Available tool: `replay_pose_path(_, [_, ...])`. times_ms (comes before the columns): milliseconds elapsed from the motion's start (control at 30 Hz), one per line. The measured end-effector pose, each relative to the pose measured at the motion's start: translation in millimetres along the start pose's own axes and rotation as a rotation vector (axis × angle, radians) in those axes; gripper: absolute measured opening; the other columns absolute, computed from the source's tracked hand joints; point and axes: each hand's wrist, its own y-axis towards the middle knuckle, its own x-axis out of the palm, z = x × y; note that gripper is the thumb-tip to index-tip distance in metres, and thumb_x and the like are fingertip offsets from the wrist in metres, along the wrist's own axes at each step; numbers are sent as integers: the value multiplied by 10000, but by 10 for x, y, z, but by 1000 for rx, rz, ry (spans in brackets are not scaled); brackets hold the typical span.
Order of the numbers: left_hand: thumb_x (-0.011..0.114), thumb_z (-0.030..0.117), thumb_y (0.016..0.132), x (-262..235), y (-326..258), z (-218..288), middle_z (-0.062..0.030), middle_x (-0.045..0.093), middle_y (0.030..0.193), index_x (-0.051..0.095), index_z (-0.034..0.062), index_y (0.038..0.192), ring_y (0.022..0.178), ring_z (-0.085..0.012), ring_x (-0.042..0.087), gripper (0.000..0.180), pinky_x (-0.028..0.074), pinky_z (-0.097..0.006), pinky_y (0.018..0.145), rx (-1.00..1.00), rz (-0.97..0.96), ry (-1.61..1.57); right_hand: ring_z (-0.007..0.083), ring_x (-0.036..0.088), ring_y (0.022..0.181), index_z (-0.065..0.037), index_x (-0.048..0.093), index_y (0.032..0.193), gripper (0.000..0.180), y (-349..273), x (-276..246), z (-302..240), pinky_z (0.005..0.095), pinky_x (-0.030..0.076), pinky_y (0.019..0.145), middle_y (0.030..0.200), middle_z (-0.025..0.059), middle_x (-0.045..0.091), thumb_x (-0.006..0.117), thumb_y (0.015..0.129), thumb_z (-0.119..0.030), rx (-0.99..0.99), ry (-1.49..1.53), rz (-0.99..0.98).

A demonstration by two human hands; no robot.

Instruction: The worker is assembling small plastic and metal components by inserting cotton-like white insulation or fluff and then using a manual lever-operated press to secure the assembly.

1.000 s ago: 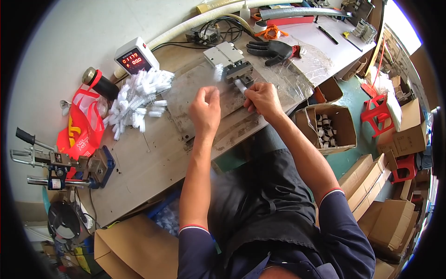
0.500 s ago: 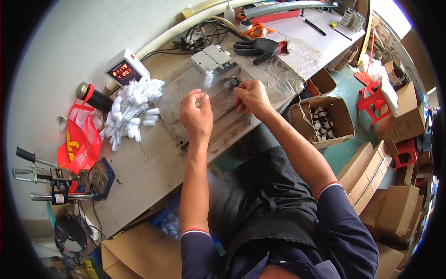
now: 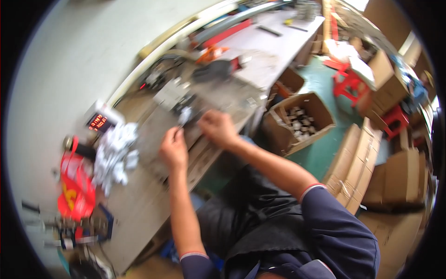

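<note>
My left hand [image 3: 174, 148] is closed in a pinch, with a small white bristle brush [image 3: 186, 115] standing up from its fingertips. Close by on the right, my right hand [image 3: 217, 129] has its fingers curled together; motion blur hides what they hold, if anything. Both hands are over the near part of a grey metal plate [image 3: 153, 135] on the workbench. Just beyond them sits a metal fixture [image 3: 172, 94] with a light flat top. To the left lies a heap of similar white brushes [image 3: 114, 156], loosely piled.
A counter with red digits [image 3: 100, 120], a dark bottle [image 3: 81, 148] and a red bag [image 3: 76, 188] stand left. A lever tool [image 3: 83, 228] is at the lower left. A dark glove [image 3: 211, 71] lies beyond the fixture. A carton of small pieces [image 3: 302, 123] stands right, near red stools [image 3: 348, 86].
The whole view has swung, so the bench appears shifted left and blurred. My right hand has drawn back from the fixture's dark block. The brush stays in my left hand.
</note>
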Motion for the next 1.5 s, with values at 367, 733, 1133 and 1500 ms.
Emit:
replay_pose_path(367, [648,88,946,-15,-99,-67,-156,725,968,689,2,1051,844,-302,689,142,538,-383,772,-12,-61,69,348,627,685,-2,612,898,167,-142,17,-12,431,477,635,743,199,622,685,865,-149,-107,-2,64])
replay_pose_path(733, [663,114,935,-25,-105,-239,-155,707,985,702,20,1045,924,-346,655,149,517,-433,810,165,9,317,409,651,759,1,610,886,165,-149,40,-78,468,496,678,762,226,633,667,857,-151,-94,7,40])
replay_pose_path(1133, [563,163,1012,-250,-159,-169,-152,692,1032,607,16,1104,917,-331,676,179,520,-421,778,21,138,386,270,603,634,6,600,926,206,-125,103,-61,397,474,613,692,153,599,660,936,-191,-138,116,33])
replay_pose_path(1500, [565,140,1019,-75,-191,-26,-126,637,895,604,-19,1068,821,-257,643,171,533,-360,742,111,-142,30,125,564,630,15,617,989,233,-77,-27,101,316,471,576,707,68,603,612,1008,-217,-113,300,-7])
